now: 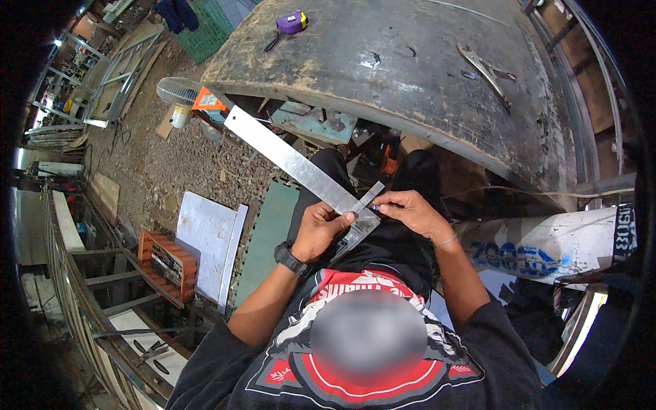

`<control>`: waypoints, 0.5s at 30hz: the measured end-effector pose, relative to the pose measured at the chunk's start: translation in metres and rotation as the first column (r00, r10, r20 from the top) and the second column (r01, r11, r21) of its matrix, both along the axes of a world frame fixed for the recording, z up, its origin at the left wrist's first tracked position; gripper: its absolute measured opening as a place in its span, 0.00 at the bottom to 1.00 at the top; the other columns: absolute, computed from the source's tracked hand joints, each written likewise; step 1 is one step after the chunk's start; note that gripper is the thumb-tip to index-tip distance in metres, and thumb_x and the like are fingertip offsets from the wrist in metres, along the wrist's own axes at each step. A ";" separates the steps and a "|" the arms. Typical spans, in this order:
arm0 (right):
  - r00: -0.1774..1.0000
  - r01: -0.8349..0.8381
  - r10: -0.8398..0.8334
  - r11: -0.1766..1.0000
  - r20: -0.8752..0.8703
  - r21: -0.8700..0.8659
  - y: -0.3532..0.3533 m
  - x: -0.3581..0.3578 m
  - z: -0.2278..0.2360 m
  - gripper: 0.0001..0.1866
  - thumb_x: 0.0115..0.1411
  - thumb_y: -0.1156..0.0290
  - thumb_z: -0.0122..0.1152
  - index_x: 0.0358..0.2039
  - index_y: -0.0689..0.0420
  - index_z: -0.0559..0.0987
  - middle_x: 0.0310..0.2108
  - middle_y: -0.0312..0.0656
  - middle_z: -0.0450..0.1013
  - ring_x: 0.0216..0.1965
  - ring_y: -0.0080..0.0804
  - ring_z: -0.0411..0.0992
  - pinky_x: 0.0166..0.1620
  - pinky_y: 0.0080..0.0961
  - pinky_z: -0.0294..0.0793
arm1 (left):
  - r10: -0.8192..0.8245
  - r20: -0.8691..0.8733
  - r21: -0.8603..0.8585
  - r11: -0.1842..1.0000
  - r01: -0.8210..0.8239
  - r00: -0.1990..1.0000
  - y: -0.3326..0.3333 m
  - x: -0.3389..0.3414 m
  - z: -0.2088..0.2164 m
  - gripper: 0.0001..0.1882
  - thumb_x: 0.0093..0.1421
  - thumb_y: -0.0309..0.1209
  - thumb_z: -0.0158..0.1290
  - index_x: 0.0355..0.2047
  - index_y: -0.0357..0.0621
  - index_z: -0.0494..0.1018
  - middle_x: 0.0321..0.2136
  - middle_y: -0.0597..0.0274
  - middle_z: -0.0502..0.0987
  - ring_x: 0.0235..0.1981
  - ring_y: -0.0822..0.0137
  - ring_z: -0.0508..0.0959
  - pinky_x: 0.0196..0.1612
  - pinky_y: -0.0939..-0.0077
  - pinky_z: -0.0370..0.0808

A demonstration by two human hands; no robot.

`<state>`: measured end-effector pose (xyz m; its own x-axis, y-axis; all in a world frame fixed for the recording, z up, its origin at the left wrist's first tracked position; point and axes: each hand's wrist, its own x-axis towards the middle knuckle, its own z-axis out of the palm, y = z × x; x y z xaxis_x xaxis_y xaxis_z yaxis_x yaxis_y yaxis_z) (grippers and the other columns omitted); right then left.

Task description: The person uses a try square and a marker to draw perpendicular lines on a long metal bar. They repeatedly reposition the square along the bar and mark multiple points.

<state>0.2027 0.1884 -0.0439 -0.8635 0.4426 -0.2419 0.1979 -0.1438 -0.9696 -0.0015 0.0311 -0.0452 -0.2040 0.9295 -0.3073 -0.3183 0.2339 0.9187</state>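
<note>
Over my lap lies a long flat silver metal strip (280,152), slanting up and left, with a small hole at its far end. My left hand (319,231) grips its near end, thumb pressed on top. A narrower metal bar (371,195) crosses the strip there; a joined metal piece (357,236) extends below it, partly hidden by my left hand. My right hand (413,213) is closed in a pinch beside the narrow bar. A small dark bluish thing (375,207) shows at its fingertips, too small to name.
A worn dark tabletop (389,68) spans ahead, bearing a purple tape measure (292,22) and a metal locking clamp (486,76). At left are a fan (180,96), an orange crate (164,265) and a pale panel (207,236). A white cylinder (547,246) stands close at right.
</note>
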 end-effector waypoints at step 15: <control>0.865 0.433 -0.479 0.862 -0.147 -0.263 -0.022 -0.003 0.029 0.19 0.67 0.63 0.61 0.52 0.61 0.77 0.30 0.35 0.73 0.26 0.17 0.64 0.31 0.16 0.64 | 0.050 -0.031 0.033 0.998 -0.049 0.998 -0.003 0.007 0.012 0.10 0.62 0.27 0.61 0.43 0.37 0.79 0.35 0.68 0.82 0.30 0.79 0.75 0.34 0.82 0.70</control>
